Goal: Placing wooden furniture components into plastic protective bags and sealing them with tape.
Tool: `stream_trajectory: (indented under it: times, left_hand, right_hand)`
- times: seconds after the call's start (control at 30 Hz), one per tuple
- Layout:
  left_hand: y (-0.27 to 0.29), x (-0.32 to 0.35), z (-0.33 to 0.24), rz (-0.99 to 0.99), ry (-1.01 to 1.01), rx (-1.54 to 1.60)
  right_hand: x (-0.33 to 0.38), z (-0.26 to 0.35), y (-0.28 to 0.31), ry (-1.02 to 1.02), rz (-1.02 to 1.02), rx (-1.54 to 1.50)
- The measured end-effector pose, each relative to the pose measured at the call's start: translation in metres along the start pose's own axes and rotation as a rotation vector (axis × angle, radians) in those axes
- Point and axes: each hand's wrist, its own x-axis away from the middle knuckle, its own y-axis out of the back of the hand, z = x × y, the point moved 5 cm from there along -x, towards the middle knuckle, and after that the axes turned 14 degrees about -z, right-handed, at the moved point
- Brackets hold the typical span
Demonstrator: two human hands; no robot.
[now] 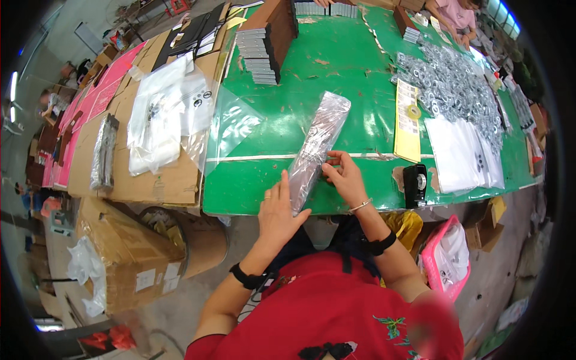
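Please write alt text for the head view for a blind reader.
A person's left hand and right hand touch a long plastic-wrapped bundle on a green table. Farther back are a pile of metal parts and a stack of brown pieces.

1. You've got a red shirt (330, 285) on, green leafy design (390, 326) on its right side.
2. Black straps (247, 278) round both arms, past the shirt.
3. Farther from it: thin bracelet (360, 206) right, ring (267, 197) on your left hand (278, 215).
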Motion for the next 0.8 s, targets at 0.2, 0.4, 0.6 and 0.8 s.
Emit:
stream_trajectory:
  times: [0.2,0.4,0.6,0.8]
  left_hand:
    - [-0.011,0.002,0.020,0.160,0.281,0.768]
    - [0.066,0.032,0.031,0.432,0.512,1.077]
    - [0.136,0.072,0.053,0.459,0.520,1.065]
    - [0.234,0.067,0.076,-0.032,0.287,1.319]
  right_hand:
    - [0.026,0.029,0.031,0.311,-0.093,0.343]
    - [0.037,0.090,0.002,0.977,0.012,0.799]
    - [0.047,0.106,-0.031,1.127,0.315,0.584]
    - [0.052,0.115,-0.081,0.633,0.431,0.132]
